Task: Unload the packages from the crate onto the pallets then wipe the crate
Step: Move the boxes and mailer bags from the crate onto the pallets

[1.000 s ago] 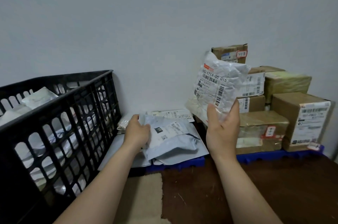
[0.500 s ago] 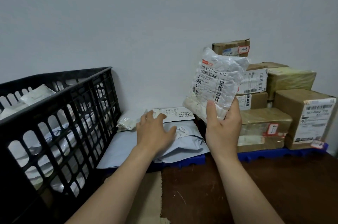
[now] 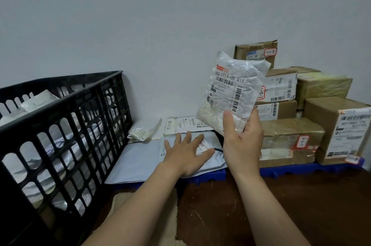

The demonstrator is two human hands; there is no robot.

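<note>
Two bare hands are in view. The right hand (image 3: 243, 145) is raised above the blue pallet (image 3: 301, 168), thumb in front and fingers curled behind the lower corner of one white crinkled mailer (image 3: 232, 93), held upright with its barcode label facing the camera. The left hand (image 3: 186, 155) lies flat with fingers spread and straight, pressing on a pale blue poly mailer (image 3: 212, 139) at the pallet's left end and gripping nothing. That mailer rests on a second, larger pale blue mailer (image 3: 136, 161), which overhangs the pallet's left edge. Behind these two, toward the wall, lie one small silvery pouch (image 3: 143, 132) and one white labelled envelope (image 3: 186, 125), so four soft packages lie on the pallet's left part. On its right part six cardboard boxes (image 3: 291, 141) can be counted, stacked in three levels, and four of them carry red-bordered handwritten tags (image 3: 270, 51). Whether the blue base is one pallet or two cannot be told, since the right forearm covers its middle. Left of the pallet stands one black slotted crate (image 3: 66, 125), with white and pale blue packages (image 3: 38, 101) inside, too overlapped to count. In front of the pallet are dark brown floor (image 3: 281, 205) and one beige mat (image 3: 166, 221).
</note>
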